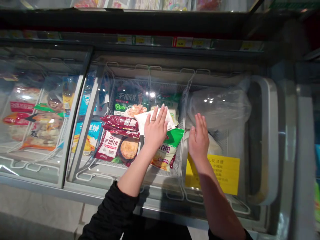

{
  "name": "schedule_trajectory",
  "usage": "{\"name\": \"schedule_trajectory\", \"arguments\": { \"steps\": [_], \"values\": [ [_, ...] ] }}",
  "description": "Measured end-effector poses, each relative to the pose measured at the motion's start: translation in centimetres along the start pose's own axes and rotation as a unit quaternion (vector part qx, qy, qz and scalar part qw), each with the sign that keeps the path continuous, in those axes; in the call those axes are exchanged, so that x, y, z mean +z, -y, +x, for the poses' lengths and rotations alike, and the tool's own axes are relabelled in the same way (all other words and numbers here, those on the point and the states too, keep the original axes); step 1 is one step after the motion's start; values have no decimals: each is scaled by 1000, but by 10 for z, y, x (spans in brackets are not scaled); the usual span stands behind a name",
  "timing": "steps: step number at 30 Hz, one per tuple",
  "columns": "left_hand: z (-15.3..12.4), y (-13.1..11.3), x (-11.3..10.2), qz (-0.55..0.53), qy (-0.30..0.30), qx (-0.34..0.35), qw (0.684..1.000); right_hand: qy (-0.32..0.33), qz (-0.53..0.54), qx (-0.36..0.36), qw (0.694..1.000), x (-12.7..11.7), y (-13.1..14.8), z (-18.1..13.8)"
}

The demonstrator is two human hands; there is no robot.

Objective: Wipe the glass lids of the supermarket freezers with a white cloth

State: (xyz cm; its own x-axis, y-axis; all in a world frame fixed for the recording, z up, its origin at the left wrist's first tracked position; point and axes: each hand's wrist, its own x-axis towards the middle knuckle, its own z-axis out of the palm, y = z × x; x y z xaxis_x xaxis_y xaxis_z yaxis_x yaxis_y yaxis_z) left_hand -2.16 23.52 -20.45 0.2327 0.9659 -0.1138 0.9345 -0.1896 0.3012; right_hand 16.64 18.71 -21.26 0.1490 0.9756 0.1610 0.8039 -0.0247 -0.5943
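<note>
My left hand (pixel 156 128) lies flat, fingers stretched out, on a white wipe (pixel 142 121). The wipe is spread against the clear glass lid (pixel 160 186) of a chest freezer. To the right, my right hand (pixel 199 140) is also open and flat, palm toward the glass, with nothing in it. A yellow paper notice (pixel 225 173) sits by the right wrist. Under the glass, beside the left hand, are maroon pancake packets (pixel 117 146) and a green-topped packet (pixel 175 138).
White wire baskets (pixel 186 90) divide the freezer. A clear plastic bag (pixel 220 106) lies in the right basket. Blue packets (pixel 87 133) and other frozen bags (pixel 45 130) show on the left. A grey curved handle (pixel 271 140) borders the right. Price tags (pixel 183 42) line the shelf behind.
</note>
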Motion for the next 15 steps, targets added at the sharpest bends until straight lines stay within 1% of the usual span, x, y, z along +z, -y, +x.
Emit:
{"name": "schedule_trajectory", "arguments": {
  "steps": [2, 3, 6, 9, 11, 13, 15],
  "values": [
    [-17, -14, 7, -7, 3, 8, 1000, 11, -1, -5, 1000, 1, 2, -3],
    [-19, -20, 9, -8, 5, 17, 1000, 19, -1, -9, 1000, 2, 4, -4],
    [-9, -23, 9, -9, 8, 63, 998, 48, 5, -26, 998, 6, 14, -9],
    [10, -9, 3, -27, 20, 93, 995, 74, 15, -45, 996, 14, 27, -11],
    [16, 4, -1, -74, 26, 96, 992, 84, 15, -60, 995, 20, 36, -9],
    [15, 19, -5, -139, 10, 89, 986, 97, 6, -79, 992, 28, 47, -2],
    [9, 33, -7, -187, -25, 79, 979, 128, -11, -107, 986, 37, 57, 9]
  ]
}}
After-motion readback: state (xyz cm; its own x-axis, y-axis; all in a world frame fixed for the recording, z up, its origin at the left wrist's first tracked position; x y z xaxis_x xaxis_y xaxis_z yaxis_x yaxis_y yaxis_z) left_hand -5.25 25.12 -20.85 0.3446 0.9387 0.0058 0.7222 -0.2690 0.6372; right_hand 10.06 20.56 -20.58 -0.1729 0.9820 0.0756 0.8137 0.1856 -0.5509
